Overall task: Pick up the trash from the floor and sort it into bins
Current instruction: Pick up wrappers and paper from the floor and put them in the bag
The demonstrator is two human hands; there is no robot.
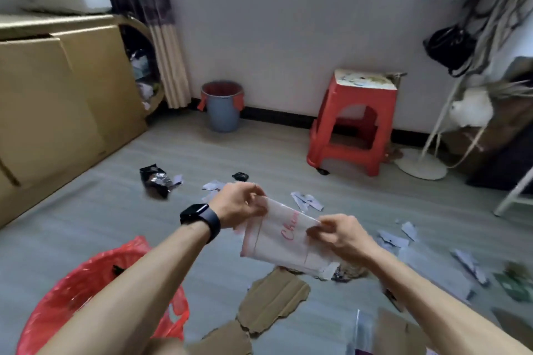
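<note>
Pouch [284, 242] hangs above the floor [202, 153], well in front of the stool [352, 124]; left hand [239, 204] and right hand [343, 235] each pinch its top edge with curled fingers. I'd keep both pinches tight, flatten it, then choose a bin: the red bag [63, 288] far front-left of the stool, or the blue bin [223, 106] left of it. Cardboard [277, 300] and paper scraps [307, 200] litter the floor before the stool.

left hand [239, 204]: pinching plastic bag [282, 242] | right hand [340, 235]: pinching it | forearms extended
</note>
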